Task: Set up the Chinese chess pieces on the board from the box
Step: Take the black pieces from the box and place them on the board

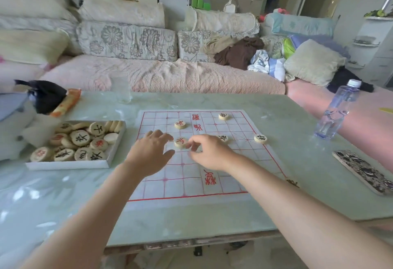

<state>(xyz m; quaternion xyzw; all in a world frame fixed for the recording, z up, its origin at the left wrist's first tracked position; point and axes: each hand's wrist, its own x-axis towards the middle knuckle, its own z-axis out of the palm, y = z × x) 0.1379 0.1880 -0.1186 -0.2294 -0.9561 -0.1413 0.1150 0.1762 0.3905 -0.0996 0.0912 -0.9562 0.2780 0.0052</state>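
Both forearms reach over the near edge of the table [191, 222] onto the board [182, 175]. The left hand [152, 151] hovers palm down over the board's left half, fingers loosely spread and holding nothing. The right hand [209, 151] lies just beside it with its fingers curled. Its fingertips meet the right edge of a red-marked piece [180, 142], but I cannot tell whether they pinch it or only touch it.

The board is a pale sheet with a red grid, lying flat. Its river band with red characters runs from the near edge to the far edge, so the two camps lie to left and right. Beyond the red-marked piece a second red piece [180, 124] sits flat on the left half. On the right half lie a black piece [223, 138] beside the right hand, an edge piece [261, 138] on the board's right border, and a far piece [224, 116] near the far edge.

Left of the board, well apart from it, the white box [68, 165] lies with its long axis left to right. It holds loose pieces heaped flat, and a few stand on edge at its far right corner.

A patterned phone [365, 173] lies at the right, a clear bottle [336, 111] stands beyond it, and a sofa [161, 75] lies beyond the table.
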